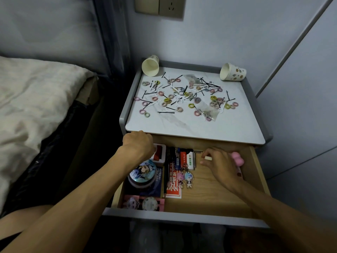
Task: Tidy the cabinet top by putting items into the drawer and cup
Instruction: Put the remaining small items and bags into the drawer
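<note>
A small white piece (208, 158) is pinched by the right hand (221, 162) in the drawer (209, 198); the left hand (138, 144) is curled, fingers hidden

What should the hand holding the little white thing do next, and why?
Probably let it go. The right hand pinches the small white thing over bare wood in the open drawer, beside the lighters, so it would likely land safely there. Plenty of hair ties wait on the cabinet top.
</note>
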